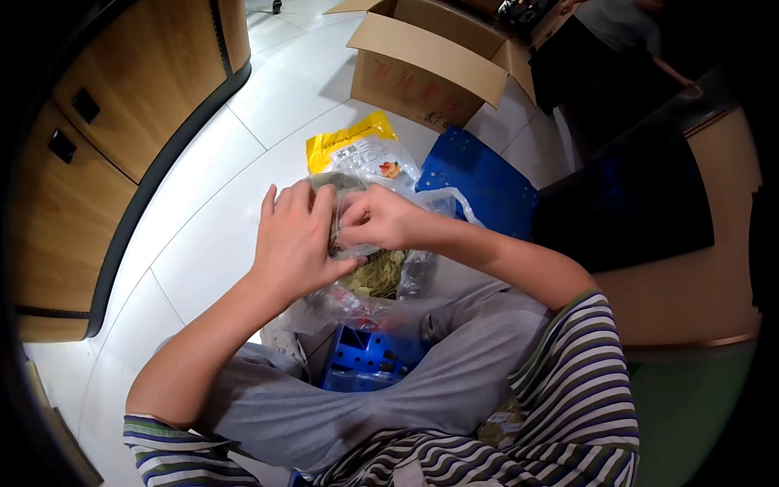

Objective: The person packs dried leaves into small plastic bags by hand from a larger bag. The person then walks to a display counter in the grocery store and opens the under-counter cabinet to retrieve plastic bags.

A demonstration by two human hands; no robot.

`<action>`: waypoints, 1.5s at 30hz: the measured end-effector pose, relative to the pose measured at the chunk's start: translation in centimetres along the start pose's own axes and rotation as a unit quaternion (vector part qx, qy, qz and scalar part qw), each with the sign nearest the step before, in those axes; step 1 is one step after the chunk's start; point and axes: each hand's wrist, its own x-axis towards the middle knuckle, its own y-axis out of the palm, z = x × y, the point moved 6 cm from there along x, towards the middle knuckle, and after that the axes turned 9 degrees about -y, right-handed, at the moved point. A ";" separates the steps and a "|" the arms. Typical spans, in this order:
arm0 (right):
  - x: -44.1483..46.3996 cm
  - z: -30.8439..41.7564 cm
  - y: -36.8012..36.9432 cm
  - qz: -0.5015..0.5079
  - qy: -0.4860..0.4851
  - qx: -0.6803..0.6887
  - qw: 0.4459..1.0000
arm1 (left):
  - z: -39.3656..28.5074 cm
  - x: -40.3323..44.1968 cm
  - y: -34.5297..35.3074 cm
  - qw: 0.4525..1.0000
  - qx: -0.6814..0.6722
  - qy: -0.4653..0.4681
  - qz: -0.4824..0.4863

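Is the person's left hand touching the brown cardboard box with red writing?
No, the left hand is by the dried yellow-green leaves in clear plastic, while the brown cardboard box stands apart, farther ahead.

crinkled glossy plastic bag (418, 272), rough matt leaves (377, 276), matt cardboard box (406, 85), smooth glossy tiles (215, 215), wood-grained cabinet (150, 65)

We view the scene from one head-worn camera, facing forward and steeply down, at close range above the left hand (294, 231) and right hand (385, 219). Beyond the grip, our wide field reaches the cardboard box (406, 86); on the near side, the wearer's trousers (479, 349).
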 end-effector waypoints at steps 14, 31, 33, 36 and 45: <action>0.5 -0.8 0.6 -0.022 -0.025 0.042 0.999 | 0.2 0.3 0.2 1.000 -0.003 0.012 0.001; 0.0 1.1 -1.0 -0.014 -0.060 0.008 0.998 | -0.6 0.3 -0.9 0.994 -0.094 0.052 -0.016; 0.2 0.9 -0.7 -0.022 -0.069 0.004 0.997 | -0.5 0.4 -0.6 0.993 -0.101 0.058 -0.021; 0.3 1.2 -1.0 -0.028 -0.080 0.026 0.996 | -0.1 0.6 -0.5 0.991 -0.114 0.062 -0.036; 0.3 1.2 -1.1 -0.055 -0.050 -0.017 0.997 | -0.1 0.7 -0.6 0.990 -0.109 0.073 -0.056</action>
